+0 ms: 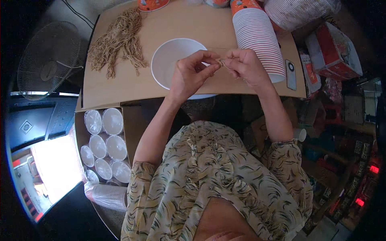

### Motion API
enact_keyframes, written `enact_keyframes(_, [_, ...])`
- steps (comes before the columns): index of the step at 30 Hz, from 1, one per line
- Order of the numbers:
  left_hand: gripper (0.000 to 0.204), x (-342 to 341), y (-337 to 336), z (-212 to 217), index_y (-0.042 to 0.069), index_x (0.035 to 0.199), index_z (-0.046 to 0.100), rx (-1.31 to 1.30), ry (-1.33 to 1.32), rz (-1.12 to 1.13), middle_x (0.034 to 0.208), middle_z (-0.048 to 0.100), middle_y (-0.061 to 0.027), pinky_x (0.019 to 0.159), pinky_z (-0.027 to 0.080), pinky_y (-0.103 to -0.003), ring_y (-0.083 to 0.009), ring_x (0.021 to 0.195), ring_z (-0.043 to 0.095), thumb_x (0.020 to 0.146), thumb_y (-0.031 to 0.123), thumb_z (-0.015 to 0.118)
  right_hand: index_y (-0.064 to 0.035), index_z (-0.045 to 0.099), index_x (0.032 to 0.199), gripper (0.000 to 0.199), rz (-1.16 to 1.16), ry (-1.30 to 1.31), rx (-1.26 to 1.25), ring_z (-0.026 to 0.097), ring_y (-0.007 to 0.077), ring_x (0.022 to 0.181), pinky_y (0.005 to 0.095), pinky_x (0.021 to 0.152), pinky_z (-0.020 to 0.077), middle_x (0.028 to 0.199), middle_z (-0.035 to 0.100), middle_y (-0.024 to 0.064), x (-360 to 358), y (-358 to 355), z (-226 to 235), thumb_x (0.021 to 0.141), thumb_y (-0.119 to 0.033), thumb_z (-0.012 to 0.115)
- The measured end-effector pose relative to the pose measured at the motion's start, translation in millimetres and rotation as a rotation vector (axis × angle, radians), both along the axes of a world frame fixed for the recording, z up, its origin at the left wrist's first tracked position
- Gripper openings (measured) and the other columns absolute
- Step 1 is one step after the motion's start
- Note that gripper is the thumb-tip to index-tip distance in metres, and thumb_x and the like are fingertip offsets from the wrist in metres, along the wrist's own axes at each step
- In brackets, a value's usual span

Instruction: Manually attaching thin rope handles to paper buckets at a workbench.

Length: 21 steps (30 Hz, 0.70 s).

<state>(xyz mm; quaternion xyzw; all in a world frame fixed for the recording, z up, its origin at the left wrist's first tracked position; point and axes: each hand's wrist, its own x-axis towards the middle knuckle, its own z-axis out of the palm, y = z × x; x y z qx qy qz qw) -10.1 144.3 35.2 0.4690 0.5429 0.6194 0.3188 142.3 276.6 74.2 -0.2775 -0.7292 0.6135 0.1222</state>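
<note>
Above the table's front edge, my left hand (189, 74) and my right hand (247, 68) come together with fingertips pinched. Between them is a short piece of tan twine (222, 63), gripped from both sides; most of it is hidden by the fingers. Just behind my left hand a large white paper bucket (164, 60) lies with its open mouth toward me. To the right of it, beyond my right hand, a long nested stack of white paper buckets (257, 38) lies on its side. A loose bundle of tan twine cords (120, 38) rests at the table's left.
A phone (290, 76) lies at the right edge of the brown tabletop (209, 30). More wrapped stacks (299, 12) fill the back right. A box of wrapped white cups (106, 146) stands below left, near a fan (50, 60). A red and white carton (335, 52) is at right.
</note>
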Motion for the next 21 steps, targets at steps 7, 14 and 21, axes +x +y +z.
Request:
enact_keyframes(7, [0.02, 1, -1, -1, 0.001, 0.106, 0.068, 0.01, -0.009, 0.02, 0.081, 0.071, -0.0031, 0.057, 0.051, -0.021, -0.0057, 0.066, 0.063, 0.087, 0.007, 0.072, -0.0022, 0.061, 0.083, 0.01, 0.039, -0.038, -0.027, 0.046, 0.0024, 0.051, 0.019, 0.044, 0.0322, 0.064, 0.052, -0.0046, 2, 0, 1, 0.091, -0.007, 0.061])
enact_keyframes(14, [0.014, 5, -5, 3, 0.0, 0.098, 0.072, -0.035, 0.107, 0.078, 0.082, 0.072, -0.0034, 0.063, 0.053, -0.023, -0.0066, 0.07, 0.064, 0.087, 0.008, 0.073, -0.0023, 0.06, 0.081, 0.011, 0.027, -0.109, 0.001, 0.045, 0.0027, 0.052, 0.0202, 0.044, 0.0328, 0.062, 0.05, -0.0048, 1, 0, 2, 0.091, -0.007, 0.061])
enact_keyframes(21, [0.013, -3, -3, 0, -0.002, 0.099, 0.068, -0.049, 0.132, -0.011, 0.079, 0.069, -0.0038, 0.062, 0.052, -0.023, -0.007, 0.069, 0.062, 0.093, 0.01, 0.067, -0.0014, 0.063, 0.083, 0.015, 0.06, -0.104, -0.065, 0.048, 0.0052, 0.052, 0.0221, 0.045, 0.0359, 0.061, 0.054, -0.0017, 5, 6, -9, 0.093, -0.013, 0.06])
